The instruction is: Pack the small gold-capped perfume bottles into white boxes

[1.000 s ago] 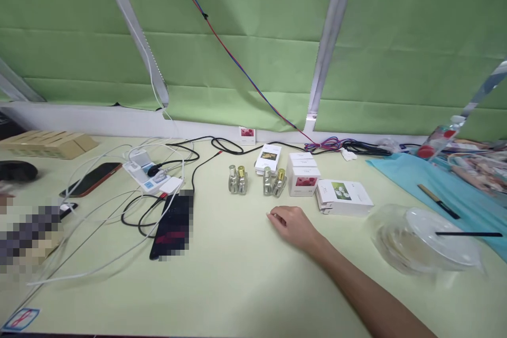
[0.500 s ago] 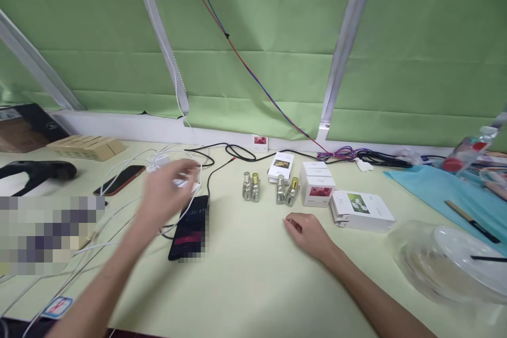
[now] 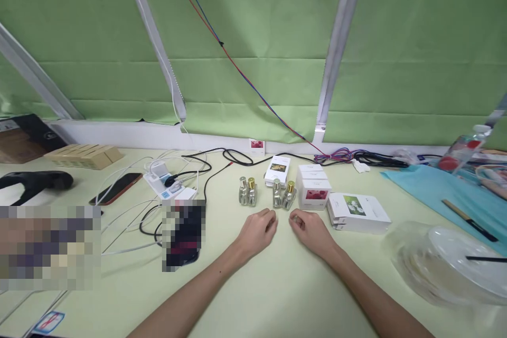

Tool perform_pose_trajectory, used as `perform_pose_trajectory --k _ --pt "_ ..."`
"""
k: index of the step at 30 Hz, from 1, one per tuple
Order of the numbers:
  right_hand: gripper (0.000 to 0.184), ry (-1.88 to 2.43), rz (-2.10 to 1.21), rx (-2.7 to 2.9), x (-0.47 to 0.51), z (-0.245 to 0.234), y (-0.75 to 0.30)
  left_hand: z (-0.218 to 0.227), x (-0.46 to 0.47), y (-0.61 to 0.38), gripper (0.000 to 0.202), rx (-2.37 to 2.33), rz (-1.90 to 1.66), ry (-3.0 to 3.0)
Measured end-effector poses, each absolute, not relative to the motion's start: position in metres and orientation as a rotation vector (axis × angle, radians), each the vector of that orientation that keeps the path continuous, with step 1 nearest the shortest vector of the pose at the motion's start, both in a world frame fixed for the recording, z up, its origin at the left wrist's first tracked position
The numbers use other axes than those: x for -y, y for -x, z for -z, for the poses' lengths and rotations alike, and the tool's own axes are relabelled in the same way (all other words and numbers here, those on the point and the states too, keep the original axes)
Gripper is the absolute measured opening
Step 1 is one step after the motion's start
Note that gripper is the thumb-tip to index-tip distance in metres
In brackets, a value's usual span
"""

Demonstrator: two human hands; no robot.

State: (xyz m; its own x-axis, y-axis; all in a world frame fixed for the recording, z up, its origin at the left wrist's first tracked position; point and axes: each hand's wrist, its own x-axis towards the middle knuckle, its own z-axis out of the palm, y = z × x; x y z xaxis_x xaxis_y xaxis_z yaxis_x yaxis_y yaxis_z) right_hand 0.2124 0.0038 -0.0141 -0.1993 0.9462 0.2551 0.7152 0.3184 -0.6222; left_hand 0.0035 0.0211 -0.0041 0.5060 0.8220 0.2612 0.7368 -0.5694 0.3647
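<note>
My left hand point(image 3: 258, 230) rests on the table with its fingers curled in, and no object shows in it. Just to its right lies my right hand point(image 3: 310, 230), also loosely closed, with nothing visible inside. A narrow gap separates the two. Beyond them stand small glass bottles in two pairs: a left pair point(image 3: 247, 194) and a right pair point(image 3: 283, 195), each with one silver and one gold cap. White boxes with pink flower pictures point(image 3: 315, 190) stand behind my right hand. To the right lie flat white boxes with a white flower picture point(image 3: 360, 212); another flat box point(image 3: 277, 170) lies behind the bottles.
At left are a partly blurred phone point(image 3: 183, 243), a power strip point(image 3: 162, 182) with cables, a second phone point(image 3: 119, 188) and yellowish boxes point(image 3: 85, 156). At right are a bagged round container point(image 3: 447, 264), a blue cloth point(image 3: 423, 185), a cutter knife point(image 3: 471, 220) and a plastic bottle point(image 3: 465, 150).
My left hand has come down from above the phone and power strip to the table beside my right hand. My right hand stays in about the same place. The view has shifted slightly.
</note>
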Motion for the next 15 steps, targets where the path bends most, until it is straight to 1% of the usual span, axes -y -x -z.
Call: perform_pose_trajectory --k 6,11,15 --pt "0.016 1.459 -0.502 1.965 -0.004 0.012 -0.213 -0.001 -0.022 -0.005 0.02 -1.313 -0.573 -2.522" --pt "0.015 1.473 -0.516 1.957 -0.004 0.014 -0.213 -0.003 -0.025 0.004 0.026 -1.368 -0.587 -2.502" --pt "0.015 1.473 -0.523 1.954 -0.004 0.013 -0.213 0.0 -0.029 0.007 0.024 -1.399 -0.602 -2.473"
